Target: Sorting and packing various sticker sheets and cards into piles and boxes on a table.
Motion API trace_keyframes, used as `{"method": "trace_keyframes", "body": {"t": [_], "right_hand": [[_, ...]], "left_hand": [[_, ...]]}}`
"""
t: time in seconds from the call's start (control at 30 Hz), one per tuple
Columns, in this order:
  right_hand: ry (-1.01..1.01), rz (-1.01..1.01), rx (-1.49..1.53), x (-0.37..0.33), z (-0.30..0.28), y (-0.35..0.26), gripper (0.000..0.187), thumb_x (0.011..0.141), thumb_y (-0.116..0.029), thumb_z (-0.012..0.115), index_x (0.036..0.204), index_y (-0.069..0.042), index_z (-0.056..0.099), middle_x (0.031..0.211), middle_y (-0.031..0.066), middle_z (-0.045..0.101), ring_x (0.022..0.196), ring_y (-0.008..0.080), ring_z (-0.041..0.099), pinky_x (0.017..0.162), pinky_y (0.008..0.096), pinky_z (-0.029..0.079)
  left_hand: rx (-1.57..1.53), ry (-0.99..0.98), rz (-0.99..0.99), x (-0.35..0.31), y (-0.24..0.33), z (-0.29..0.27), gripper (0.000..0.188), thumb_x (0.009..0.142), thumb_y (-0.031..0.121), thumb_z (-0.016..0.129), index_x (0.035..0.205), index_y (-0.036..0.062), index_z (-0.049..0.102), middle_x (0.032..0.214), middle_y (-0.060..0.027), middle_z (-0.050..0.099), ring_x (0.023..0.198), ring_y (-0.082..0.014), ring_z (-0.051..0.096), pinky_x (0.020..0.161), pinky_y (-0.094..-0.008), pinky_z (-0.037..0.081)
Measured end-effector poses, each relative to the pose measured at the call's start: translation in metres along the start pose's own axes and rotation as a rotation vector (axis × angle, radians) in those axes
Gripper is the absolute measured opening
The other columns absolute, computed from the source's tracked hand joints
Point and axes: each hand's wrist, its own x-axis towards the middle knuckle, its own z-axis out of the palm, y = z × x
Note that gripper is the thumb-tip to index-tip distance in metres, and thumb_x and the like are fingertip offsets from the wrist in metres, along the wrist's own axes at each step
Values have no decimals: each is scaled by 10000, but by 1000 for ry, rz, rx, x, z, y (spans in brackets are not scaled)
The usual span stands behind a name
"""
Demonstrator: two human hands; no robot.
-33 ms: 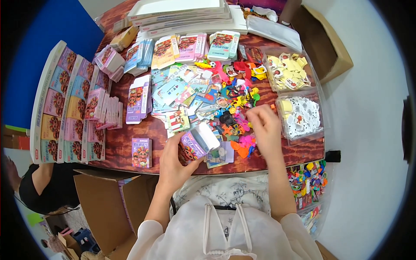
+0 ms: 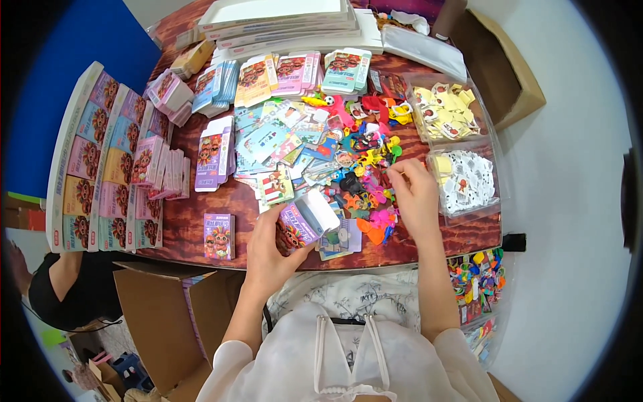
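My left hand (image 2: 265, 254) is closed round a small purple cardboard box (image 2: 299, 228), tilted with its white flap open toward the upper right. Flat printed cards (image 2: 343, 238) lie on the table just right of the box. At the right edge of a heap of small colourful plastic toys (image 2: 365, 161), my right hand (image 2: 416, 197) hovers with thumb and fingertips pinched together. Whatever is between them is too small to make out. Left of the toys spreads a loose pile of printed cards (image 2: 271, 137). A closed purple box (image 2: 220, 236) stands left of my left hand.
Flat-folded boxes (image 2: 288, 74) line the far side, before stacked white trays (image 2: 281, 27). Filled display trays (image 2: 100, 161) stand at left. Clear bins hold yellow packets (image 2: 447, 110) and white packets (image 2: 467, 181) at right. An open carton (image 2: 161, 328) sits below the table edge.
My right hand has shifted slightly to the right, away from the toy heap. My left hand and the box stay where they were.
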Motion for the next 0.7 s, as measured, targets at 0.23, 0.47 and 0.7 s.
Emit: {"method": "trace_keyframes", "body": {"t": [0.23, 0.47, 0.7], "right_hand": [[-24, -148, -108, 28, 27, 3, 78, 874, -66, 650, 912, 1, 641, 856, 124, 625, 770, 293, 628, 692, 357, 480], [14, -2, -229, 35, 40, 15, 169, 829, -142, 720, 837, -6, 620, 835, 122, 612, 724, 272, 635, 656, 388, 478], [-142, 24, 68, 38, 23, 32, 122, 825, -39, 692, 814, -17, 573, 786, -1, 586, 667, 78, 551, 581, 253, 431]], "left_hand": [[-42, -58, -2, 3, -3, -3, 723, 709, 139, 861, 1318, 16, 491, 1196, -186, 593, 1089, -360, 592, 926, -431, 477], [-110, -44, -28, -1, -6, -3, 733, 707, 144, 861, 1328, 26, 490, 1193, -186, 603, 1097, -360, 593, 935, -430, 475], [-100, -42, 2, 4, -6, -6, 746, 699, 152, 865, 1328, 21, 486, 1178, -188, 612, 1093, -355, 601, 927, -427, 482]]}}
